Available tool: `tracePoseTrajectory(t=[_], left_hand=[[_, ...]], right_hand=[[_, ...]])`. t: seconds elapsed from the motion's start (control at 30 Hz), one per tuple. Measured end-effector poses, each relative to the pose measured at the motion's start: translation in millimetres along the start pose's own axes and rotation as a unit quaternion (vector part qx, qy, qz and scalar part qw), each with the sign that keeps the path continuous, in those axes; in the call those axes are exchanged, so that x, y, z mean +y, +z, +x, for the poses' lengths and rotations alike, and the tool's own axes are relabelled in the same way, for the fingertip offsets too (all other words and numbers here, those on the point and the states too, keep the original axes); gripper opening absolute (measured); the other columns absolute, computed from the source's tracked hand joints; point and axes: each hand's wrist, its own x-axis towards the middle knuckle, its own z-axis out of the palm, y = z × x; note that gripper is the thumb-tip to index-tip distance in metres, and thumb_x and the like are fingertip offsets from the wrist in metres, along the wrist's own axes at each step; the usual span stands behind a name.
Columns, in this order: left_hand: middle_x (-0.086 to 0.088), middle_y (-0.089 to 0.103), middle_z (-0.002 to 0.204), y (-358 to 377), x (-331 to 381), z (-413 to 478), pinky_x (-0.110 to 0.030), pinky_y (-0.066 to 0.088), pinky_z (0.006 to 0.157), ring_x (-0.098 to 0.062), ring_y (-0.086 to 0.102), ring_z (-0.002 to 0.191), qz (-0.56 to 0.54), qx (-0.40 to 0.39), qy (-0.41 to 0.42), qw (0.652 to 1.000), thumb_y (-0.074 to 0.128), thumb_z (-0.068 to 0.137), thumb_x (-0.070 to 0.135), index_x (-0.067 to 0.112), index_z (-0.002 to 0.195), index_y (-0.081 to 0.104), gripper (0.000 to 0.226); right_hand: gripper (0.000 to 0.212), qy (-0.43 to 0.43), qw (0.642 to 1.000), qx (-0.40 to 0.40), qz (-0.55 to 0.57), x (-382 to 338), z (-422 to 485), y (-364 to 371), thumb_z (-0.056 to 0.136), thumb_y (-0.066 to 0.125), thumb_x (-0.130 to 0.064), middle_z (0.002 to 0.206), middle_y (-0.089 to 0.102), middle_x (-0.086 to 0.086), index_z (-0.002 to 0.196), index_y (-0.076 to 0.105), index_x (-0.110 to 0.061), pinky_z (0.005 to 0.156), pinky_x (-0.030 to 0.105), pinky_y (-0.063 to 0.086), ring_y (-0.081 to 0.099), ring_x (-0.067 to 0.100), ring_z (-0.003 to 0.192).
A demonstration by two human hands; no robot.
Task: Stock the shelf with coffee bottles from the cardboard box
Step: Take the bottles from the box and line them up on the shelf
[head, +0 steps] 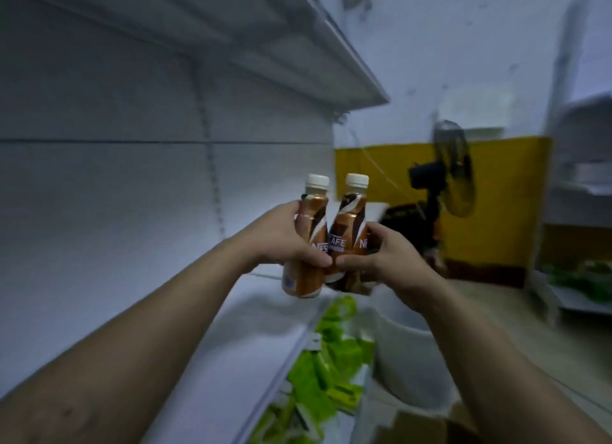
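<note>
Two brown coffee bottles with white caps are held side by side above the white shelf (231, 337). My left hand (281, 241) is shut on the left bottle (311, 212), which tilts slightly and hangs over the shelf's front edge. The right bottle (347, 222) stands upright in my right hand (381, 255), whose fingers wrap its lower half. The two bottles touch at the middle. A corner of the cardboard box (417, 427) shows at the bottom right. The frame is blurred.
An upper white shelf (331, 46) overhangs. Green packages (331, 361) fill the shelf level below. A white bucket (407, 354) stands on the floor by the shelf. A black standing fan (443, 179) is in front of a yellow wall panel (503, 195); another rack stands at the right.
</note>
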Motion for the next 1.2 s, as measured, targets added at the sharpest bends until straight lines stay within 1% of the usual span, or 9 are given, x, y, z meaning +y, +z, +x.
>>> tracePoseTrajectory(t=[0.17,0.27,0.37,0.47,0.57,0.7,0.8,1.03,1.2], left_hand=[[0.012,0.064,0.097,-79.1,-29.6,-69.3,-0.036,0.054,0.078,-0.012,0.062,0.088,0.190,0.193,-0.066,0.960,0.085,0.045,0.059,0.033,0.107,0.052,0.075],[0.009,0.061,0.095,-99.0,-67.5,-108.4,-0.037,0.054,0.076,-0.013,0.060,0.085,0.219,0.251,-0.140,0.932,0.084,0.045,0.062,0.029,0.104,0.051,0.075],[0.004,0.063,0.101,-104.8,-106.8,-135.7,-0.037,0.053,0.077,-0.017,0.060,0.088,0.208,0.256,-0.213,0.920,0.085,0.052,0.056,0.022,0.106,0.052,0.071],[0.002,0.064,0.099,-110.5,-128.0,-144.0,-0.032,0.048,0.070,-0.018,0.059,0.088,0.202,0.266,-0.256,0.907,0.083,0.062,0.052,0.019,0.100,0.056,0.058],[-0.001,0.063,0.096,-127.9,-127.7,-140.4,-0.032,0.048,0.069,-0.020,0.060,0.086,0.207,0.248,-0.263,0.909,0.080,0.068,0.049,0.017,0.099,0.058,0.050],[-0.003,0.064,0.107,-149.6,-125.2,-135.7,-0.033,0.049,0.076,-0.021,0.060,0.092,0.235,0.203,-0.239,0.920,0.076,0.077,0.032,0.019,0.112,0.057,0.042],[-0.004,0.065,0.108,-153.8,-127.2,-136.3,-0.031,0.044,0.071,-0.021,0.058,0.088,0.271,0.206,-0.234,0.911,0.073,0.079,0.027,0.019,0.110,0.058,0.035],[-0.004,0.067,0.085,-165.8,-124.8,-159.1,-0.032,0.047,0.064,-0.023,0.061,0.075,0.364,0.244,-0.248,0.864,0.078,0.072,0.041,0.016,0.090,0.068,0.033],[-0.004,0.053,0.067,-180.0,-117.2,-173.7,-0.029,0.038,0.052,-0.019,0.050,0.058,0.413,0.201,-0.287,0.840,0.084,0.067,0.034,0.015,0.068,0.054,0.035]], right_hand=[[0.045,-0.026,0.987,-0.152,0.034,-31.4,27.7,105.8,0.065,0.081,0.005,0.102,0.068,0.014,0.104,0.065,-0.010,0.076,0.053,0.059,0.072,0.032,0.087],[0.049,-0.007,0.974,-0.220,0.044,-25.7,25.4,169.4,0.061,0.082,0.008,0.106,0.066,0.016,0.104,0.065,-0.007,0.077,0.055,0.058,0.071,0.035,0.089],[0.054,0.025,0.960,-0.276,0.029,-6.4,17.6,221.3,0.056,0.083,0.008,0.108,0.065,0.016,0.104,0.063,-0.008,0.080,0.057,0.057,0.070,0.036,0.093],[0.063,0.038,0.949,-0.313,0.010,10.6,12.3,250.2,0.047,0.083,0.002,0.110,0.066,0.015,0.104,0.062,-0.009,0.082,0.057,0.056,0.069,0.037,0.096],[0.064,0.037,0.947,-0.318,0.022,20.9,15.9,258.4,0.049,0.084,0.001,0.109,0.067,0.013,0.107,0.063,-0.012,0.085,0.055,0.056,0.069,0.035,0.096],[0.059,-0.018,0.939,-0.336,-0.069,21.6,23.9,261.0,0.059,0.085,-0.001,0.103,0.071,0.004,0.108,0.066,-0.028,0.085,0.044,0.058,0.067,0.025,0.097],[0.057,-0.033,0.942,-0.316,-0.106,21.9,27.3,269.4,0.064,0.084,-0.004,0.102,0.069,0.001,0.111,0.063,-0.028,0.081,0.043,0.060,0.066,0.023,0.094],[0.056,-0.037,0.935,-0.326,-0.137,14.6,30.8,298.9,0.064,0.082,0.000,0.104,0.064,0.006,0.113,0.060,-0.016,0.079,0.048,0.059,0.066,0.031,0.097],[0.055,-0.037,0.925,-0.352,-0.138,9.5,24.1,328.2,0.068,0.078,0.004,0.112,0.064,0.009,0.116,0.056,-0.011,0.084,0.049,0.058,0.068,0.028,0.097]])
